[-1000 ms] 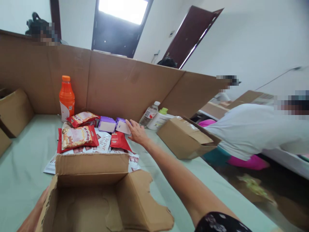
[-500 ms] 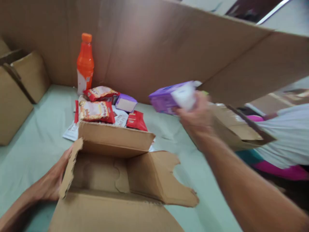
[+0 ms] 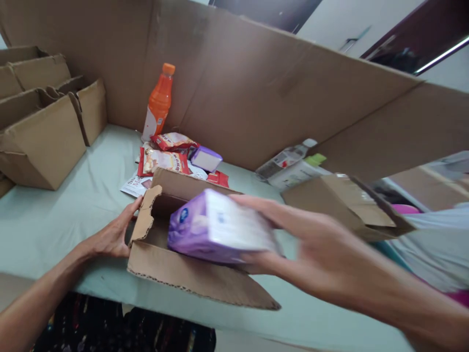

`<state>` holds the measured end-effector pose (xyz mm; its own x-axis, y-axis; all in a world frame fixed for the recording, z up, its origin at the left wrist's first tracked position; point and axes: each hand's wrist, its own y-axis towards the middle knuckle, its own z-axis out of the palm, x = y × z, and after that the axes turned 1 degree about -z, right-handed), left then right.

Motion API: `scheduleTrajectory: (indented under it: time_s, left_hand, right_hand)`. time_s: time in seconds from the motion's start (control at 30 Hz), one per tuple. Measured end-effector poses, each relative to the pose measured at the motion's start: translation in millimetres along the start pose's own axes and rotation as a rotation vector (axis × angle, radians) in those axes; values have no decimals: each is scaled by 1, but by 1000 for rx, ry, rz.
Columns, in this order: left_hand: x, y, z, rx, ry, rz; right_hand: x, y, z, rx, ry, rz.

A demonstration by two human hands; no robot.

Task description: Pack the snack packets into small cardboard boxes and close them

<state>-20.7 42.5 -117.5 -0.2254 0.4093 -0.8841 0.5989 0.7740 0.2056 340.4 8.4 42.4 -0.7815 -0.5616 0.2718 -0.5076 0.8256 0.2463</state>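
Gripping purple-and-white pack [image 3: 194, 227] with right hand [image 3: 315, 239] over open carton [image 3: 198, 278]; touching carton's left end with left hand [image 3: 117, 233] of indeterminate closure.

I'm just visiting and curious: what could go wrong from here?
The purple pack might snag on the box's near flap, which sticks out beneath it. The right hand grips it at one end, so it could slip. And with the left hand only at the left side, a bump might twist the box.
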Motion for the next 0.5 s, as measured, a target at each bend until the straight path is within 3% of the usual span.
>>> scheduleTrajectory:
  time_s: [0.03, 0.13, 0.27, 0.33, 0.4, 0.5]
  left_hand:
    - [0, 0, 1, -11, 3, 6]
    - [4, -1, 3, -35, 27, 7]
    - [7, -2, 3, -33, 49, 4]
    - [6, -3, 2, -38, 70, 4]
    - [6, -4, 1, -44, 89, 3]
    - [9, -4, 0, -45, 117, 10]
  right_hand:
    - [10, 20, 15, 118, 45, -23]
    - [30, 61, 60, 296, 91, 40]
    - [43, 77, 92, 474, 155, 51]
    - [49, 76, 85, 552, 160, 44]
    - [50, 71, 64, 538, 123, 50]
    - [32, 64, 25, 230, 84, 54]
